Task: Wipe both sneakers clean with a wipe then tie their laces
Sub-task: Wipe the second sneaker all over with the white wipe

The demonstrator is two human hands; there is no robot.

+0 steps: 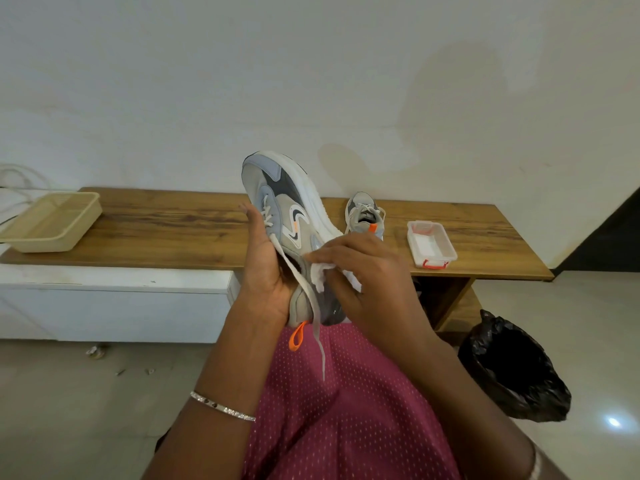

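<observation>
you are holding the first sneaker (277, 202) up over your lap, toe pointing up and away, heel hanging low. your left hand (266, 271) is gripping it along the laced side, with the fingers running up the tongue; the thumb is hidden behind the shoe, so it is probably hooking into the opening. your right hand (367, 268) is pinching a bunched white wipe (320, 271) in curled fingers and pressing it against the side panel near the heel. one loose lace (313, 310) is dangling down past the wipe. the second sneaker (363, 213) is standing on the wooden bench (173, 216), just beside the open wipe box (431, 244), and seems to be waiting its turn. you are doing this well if the left hand is bracing the shoe firmly while the right is working in long strokes from heel towards toe, along the white midsole too. you should be turning the wipe to a fresh face as it is greying, and keeping that lace clear so it is not dragging through the dirt.
</observation>
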